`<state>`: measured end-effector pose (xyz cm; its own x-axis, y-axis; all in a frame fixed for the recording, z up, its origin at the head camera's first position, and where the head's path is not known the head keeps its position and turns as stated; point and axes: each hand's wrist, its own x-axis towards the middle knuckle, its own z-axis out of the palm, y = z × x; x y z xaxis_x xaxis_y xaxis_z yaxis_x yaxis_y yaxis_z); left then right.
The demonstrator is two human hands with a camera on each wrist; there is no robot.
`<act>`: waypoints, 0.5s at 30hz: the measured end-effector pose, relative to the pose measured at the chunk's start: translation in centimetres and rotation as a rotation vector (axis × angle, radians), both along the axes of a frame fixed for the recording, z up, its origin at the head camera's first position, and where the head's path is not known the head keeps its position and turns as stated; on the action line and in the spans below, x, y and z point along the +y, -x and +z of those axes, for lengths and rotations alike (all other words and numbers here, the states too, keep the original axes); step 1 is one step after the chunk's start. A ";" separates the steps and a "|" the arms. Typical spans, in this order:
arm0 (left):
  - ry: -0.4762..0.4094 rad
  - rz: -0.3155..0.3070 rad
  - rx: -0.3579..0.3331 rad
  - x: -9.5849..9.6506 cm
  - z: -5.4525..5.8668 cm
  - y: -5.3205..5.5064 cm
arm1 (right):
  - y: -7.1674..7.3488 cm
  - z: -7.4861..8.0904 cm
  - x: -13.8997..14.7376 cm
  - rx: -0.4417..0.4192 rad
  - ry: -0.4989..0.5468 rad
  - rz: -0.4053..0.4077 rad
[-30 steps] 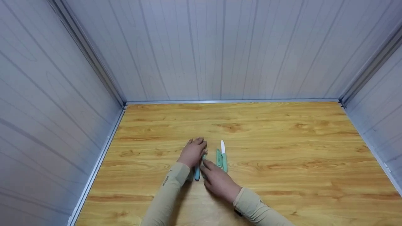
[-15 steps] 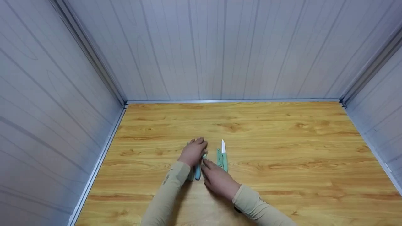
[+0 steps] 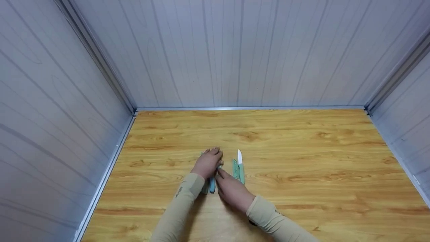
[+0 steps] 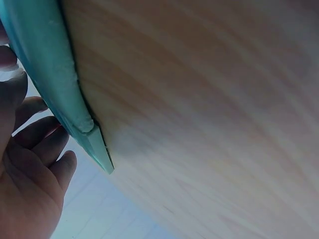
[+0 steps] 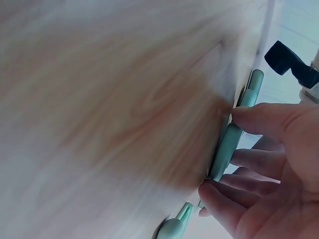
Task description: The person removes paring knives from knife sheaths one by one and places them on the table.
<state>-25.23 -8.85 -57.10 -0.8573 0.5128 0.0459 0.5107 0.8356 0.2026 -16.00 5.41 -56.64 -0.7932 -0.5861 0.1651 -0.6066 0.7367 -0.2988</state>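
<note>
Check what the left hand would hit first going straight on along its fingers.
Likely the back wall: in the head view, the tabletop ahead of the left hand looks free, with the white-bladed knife off to the right. Any downward tilt is unclear.

The right hand (image 3: 235, 191) has edged slightly toward the left hand (image 3: 207, 163), its sleeve cuff (image 3: 261, 208) shifting leftward too; its fingers now hide more of the green handle (image 5: 227, 152) beside them; a small green tip (image 3: 202, 154) has come into clearer sight beyond the left hand's outer edge.
</note>
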 end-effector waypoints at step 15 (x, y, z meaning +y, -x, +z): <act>-0.015 0.024 -0.040 0.2 0.3 -0.1 | 0.3 0.6 -0.1 -0.071 0.061 0.007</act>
<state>-25.12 -8.65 -56.83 -0.8708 0.4913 0.0186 0.4814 0.8443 0.2353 -16.30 5.33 -56.00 -0.7999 -0.5825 0.1446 -0.5877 0.7113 -0.3856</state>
